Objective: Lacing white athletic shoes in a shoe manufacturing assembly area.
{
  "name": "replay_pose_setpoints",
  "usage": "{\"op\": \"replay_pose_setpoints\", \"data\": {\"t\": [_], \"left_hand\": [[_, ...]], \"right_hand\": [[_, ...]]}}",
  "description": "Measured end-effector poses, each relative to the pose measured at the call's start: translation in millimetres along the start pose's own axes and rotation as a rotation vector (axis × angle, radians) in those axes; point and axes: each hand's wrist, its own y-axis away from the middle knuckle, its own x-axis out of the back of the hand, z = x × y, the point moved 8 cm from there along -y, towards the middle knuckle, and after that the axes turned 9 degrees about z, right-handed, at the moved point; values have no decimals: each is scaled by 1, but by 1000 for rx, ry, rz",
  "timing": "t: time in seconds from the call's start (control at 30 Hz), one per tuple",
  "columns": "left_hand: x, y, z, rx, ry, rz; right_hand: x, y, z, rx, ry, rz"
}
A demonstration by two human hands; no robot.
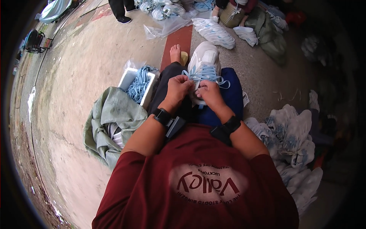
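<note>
A white sneaker with grey panels rests on my lap, its toe pointing away from me. Light blue shoelace runs across its upper, with loose loops sticking out on both sides. At the left edge of the laces, my left hand pinches the shoelace between thumb and fingertips. My right hand is closed by the shoe's ankle opening, its bent fingers gripping the shoelace close to the left fingertips. The fingers partly hide the lace ends and the back of the shoe.
A white foam box of blue laces stands left of my leg, beside a grey-green sack. Bagged shoes are heaped at my right. More shoes, clear plastic and other people's legs are ahead.
</note>
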Motion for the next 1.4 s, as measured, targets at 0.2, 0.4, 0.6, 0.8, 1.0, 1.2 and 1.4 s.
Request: {"op": "replay_pose_setpoints", "data": {"t": [0.2, 0.4, 0.6, 0.8, 1.0, 1.2, 1.4], "left_hand": [[-5, -14, -6, -85, -124, 4], [-8, -14, -9, -61, -47, -23], [-11, -15, -2, -91, -200, 23], [-11, -18, -14, -112, -184, 37], [-22, 15, 29, -640, -764, 133], [-35, 38, 39, -918, -925, -26], [-15, 27, 32, -786, -830, 66]], "right_hand": [[0, 5, -10, -23, -100, -17], [1, 5, -10, -30, -95, -27], [1, 7, -10, -49, -106, -22], [0, 5, -6, -37, -107, -15], [4, -1, 2, 52, 3, 39], [4, -11, -13, 205, 321, 159], [2, 15, -10, 213, 441, -213]]}}
